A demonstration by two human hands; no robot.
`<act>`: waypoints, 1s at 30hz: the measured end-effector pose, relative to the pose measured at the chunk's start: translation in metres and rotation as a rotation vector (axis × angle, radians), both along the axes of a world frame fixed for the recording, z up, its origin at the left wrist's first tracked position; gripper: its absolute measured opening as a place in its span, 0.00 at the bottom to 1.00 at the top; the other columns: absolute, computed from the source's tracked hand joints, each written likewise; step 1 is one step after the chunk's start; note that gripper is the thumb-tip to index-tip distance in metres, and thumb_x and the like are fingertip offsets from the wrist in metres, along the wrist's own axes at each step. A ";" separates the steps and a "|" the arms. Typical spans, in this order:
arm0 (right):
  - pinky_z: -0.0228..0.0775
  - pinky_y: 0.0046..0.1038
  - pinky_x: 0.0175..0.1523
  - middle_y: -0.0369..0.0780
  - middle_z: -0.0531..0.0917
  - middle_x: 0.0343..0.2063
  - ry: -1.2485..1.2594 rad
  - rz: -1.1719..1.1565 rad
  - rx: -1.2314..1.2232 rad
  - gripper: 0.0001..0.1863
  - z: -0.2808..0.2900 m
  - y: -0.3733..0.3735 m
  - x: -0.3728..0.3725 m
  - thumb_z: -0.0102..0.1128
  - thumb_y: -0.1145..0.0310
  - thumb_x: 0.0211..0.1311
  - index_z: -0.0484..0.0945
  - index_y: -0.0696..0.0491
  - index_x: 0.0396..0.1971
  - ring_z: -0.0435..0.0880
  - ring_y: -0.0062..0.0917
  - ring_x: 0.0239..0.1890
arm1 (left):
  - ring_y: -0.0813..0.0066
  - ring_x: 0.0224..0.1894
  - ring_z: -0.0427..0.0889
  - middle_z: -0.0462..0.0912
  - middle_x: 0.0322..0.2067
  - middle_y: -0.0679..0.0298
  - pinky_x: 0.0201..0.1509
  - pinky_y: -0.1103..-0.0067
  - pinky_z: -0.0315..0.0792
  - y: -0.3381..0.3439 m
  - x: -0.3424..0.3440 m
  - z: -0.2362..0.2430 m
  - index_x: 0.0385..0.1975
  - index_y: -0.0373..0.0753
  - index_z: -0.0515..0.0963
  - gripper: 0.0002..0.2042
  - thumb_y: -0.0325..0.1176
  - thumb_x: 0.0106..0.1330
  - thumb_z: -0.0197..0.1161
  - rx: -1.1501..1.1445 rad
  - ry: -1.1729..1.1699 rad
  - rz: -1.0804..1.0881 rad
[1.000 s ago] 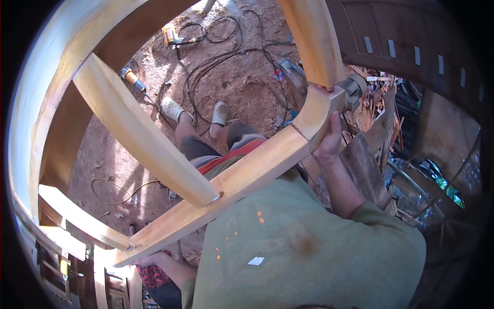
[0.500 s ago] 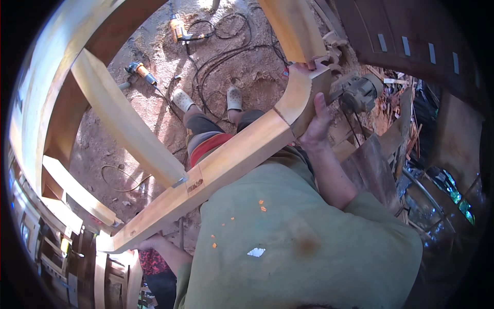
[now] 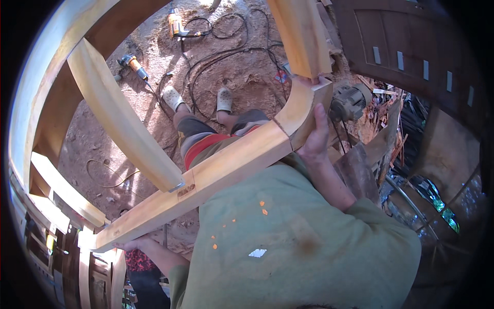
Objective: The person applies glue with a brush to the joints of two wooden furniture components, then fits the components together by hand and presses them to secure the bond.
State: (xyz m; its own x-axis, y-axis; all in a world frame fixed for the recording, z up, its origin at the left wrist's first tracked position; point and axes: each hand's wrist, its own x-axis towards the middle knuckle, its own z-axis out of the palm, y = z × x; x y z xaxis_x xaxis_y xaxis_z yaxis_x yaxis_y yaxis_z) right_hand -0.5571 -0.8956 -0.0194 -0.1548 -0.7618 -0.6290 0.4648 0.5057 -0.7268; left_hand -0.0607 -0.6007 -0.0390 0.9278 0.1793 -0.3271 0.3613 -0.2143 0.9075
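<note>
A long pale wooden rail (image 3: 234, 157) crosses in front of my body, from lower left to upper right, with a curved block (image 3: 297, 110) at its right end. My right hand (image 3: 315, 136) is closed on the outer side of that curved end, thumb pointing up. Under the rail's left end, my left hand (image 3: 138, 245) grips from below, its fingers partly hidden. A thick post (image 3: 301, 38) meets the curved end at a notched joint. The end of a curved slat (image 3: 123, 116) reaches the rail's middle beside a dark mortise mark. A shorter slat (image 3: 69, 190) meets its left end.
A large curved wooden frame (image 3: 38, 67) stands at left. On the dusty ground lie an orange angle grinder (image 3: 135, 67), another orange power tool (image 3: 176, 23) and looping black cables (image 3: 221, 59). An electric motor (image 3: 351, 102) and a dark panel (image 3: 396, 44) are at right.
My view has shifted, and the rail appears slightly farther left and lower at its left end. The post and the curved end look closer together at their joint. Both hands keep their hold.
</note>
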 end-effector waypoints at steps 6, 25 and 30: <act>0.69 0.38 0.65 0.42 0.75 0.57 0.054 0.025 0.022 0.36 0.007 -0.011 -0.002 0.51 0.44 0.71 0.59 0.54 0.69 0.76 0.33 0.60 | 0.38 0.68 0.65 0.59 0.69 0.40 0.71 0.49 0.62 -0.010 -0.009 0.003 0.73 0.39 0.53 0.41 0.65 0.68 0.32 0.017 0.020 0.017; 0.75 0.34 0.55 0.45 0.82 0.46 0.165 0.310 0.168 0.33 0.024 -0.101 -0.026 0.47 0.40 0.71 0.73 0.58 0.54 0.83 0.31 0.47 | 0.39 0.65 0.69 0.69 0.62 0.39 0.71 0.51 0.63 -0.006 -0.003 0.004 0.68 0.30 0.59 0.42 0.64 0.67 0.34 -0.064 0.012 -0.150; 0.76 0.32 0.53 0.45 0.84 0.44 0.266 0.322 0.196 0.36 0.017 -0.102 -0.035 0.49 0.38 0.69 0.74 0.59 0.55 0.84 0.31 0.45 | 0.41 0.68 0.64 0.60 0.68 0.47 0.71 0.48 0.62 0.023 0.020 -0.005 0.72 0.39 0.54 0.38 0.60 0.69 0.41 -0.207 0.119 -0.109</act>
State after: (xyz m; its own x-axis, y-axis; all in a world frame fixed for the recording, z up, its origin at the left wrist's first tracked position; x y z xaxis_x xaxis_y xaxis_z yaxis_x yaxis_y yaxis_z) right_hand -0.5919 -0.9976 -0.0028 -0.1054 -0.6682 -0.7365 0.0715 0.7336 -0.6758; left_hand -0.0406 -0.5782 -0.0442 0.8907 -0.0018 -0.4545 0.4532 -0.0720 0.8885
